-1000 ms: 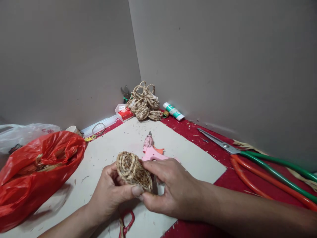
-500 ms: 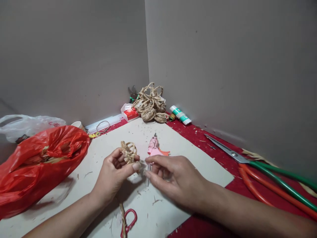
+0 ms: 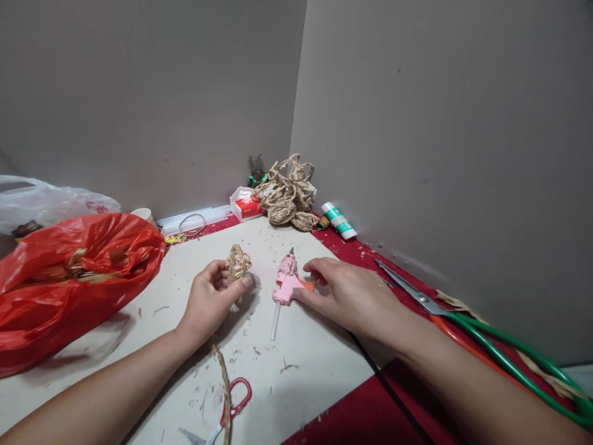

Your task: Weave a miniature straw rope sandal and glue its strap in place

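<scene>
1. My left hand (image 3: pixel 208 303) is pinching the braided straw coil (image 3: pixel 238 262) between thumb and fingers, just left of the pink glue gun (image 3: pixel 286 284). It's held off the bench (image 3: pixel 301 346), I'd guess to keep its edge free.
2. Right hand (image 3: pixel 352 295) is loose, fingers spread, tips touching the gun's right side.
3. Coil looks small, tan and tightly plaited.
4. Red scissors (image 3: pixel 234 402) lie nearer me than the gun.
</scene>
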A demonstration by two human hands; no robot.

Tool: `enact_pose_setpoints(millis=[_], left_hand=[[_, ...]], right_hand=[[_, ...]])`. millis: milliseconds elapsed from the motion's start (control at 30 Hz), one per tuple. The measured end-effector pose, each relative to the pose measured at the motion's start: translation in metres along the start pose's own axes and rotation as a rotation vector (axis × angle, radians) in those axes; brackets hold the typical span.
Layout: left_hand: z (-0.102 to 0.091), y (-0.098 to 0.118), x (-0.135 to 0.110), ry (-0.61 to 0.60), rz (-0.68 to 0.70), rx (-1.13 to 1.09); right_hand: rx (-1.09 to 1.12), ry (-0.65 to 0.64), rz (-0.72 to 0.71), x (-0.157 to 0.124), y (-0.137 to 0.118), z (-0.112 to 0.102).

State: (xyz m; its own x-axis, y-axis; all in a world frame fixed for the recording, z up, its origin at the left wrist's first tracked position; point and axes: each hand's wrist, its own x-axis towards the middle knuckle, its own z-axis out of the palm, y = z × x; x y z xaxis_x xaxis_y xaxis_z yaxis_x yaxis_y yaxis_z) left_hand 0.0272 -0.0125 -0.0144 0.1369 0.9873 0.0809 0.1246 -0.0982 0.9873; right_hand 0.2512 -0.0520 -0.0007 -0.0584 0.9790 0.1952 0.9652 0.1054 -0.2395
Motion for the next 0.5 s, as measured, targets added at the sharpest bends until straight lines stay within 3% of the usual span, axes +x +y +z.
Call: enact_pose_setpoints(millis=[133,267,367,500], left_hand=[[-0.002,-0.007,0.003,-0.010,-0.008,-0.025],[-0.003,-0.007,0.000,0.004,0.049,0.041],[-0.003,-0.005,-0.001,0.033,0.096,0.121],[-0.004,-0.004,-0.002,0.059,0.143,0.176]], right_hand=[[-0.048,-0.109,-0.068,-0.003,-0.004,0.006],[-0.006,-0.144,-0.039,-0.001,-0.003,0.007],[0.247,-0.092,0.053,0.001,0.003,-0.005],[0.863,0.171,0.259,-0.004,0.008,-0.028]])
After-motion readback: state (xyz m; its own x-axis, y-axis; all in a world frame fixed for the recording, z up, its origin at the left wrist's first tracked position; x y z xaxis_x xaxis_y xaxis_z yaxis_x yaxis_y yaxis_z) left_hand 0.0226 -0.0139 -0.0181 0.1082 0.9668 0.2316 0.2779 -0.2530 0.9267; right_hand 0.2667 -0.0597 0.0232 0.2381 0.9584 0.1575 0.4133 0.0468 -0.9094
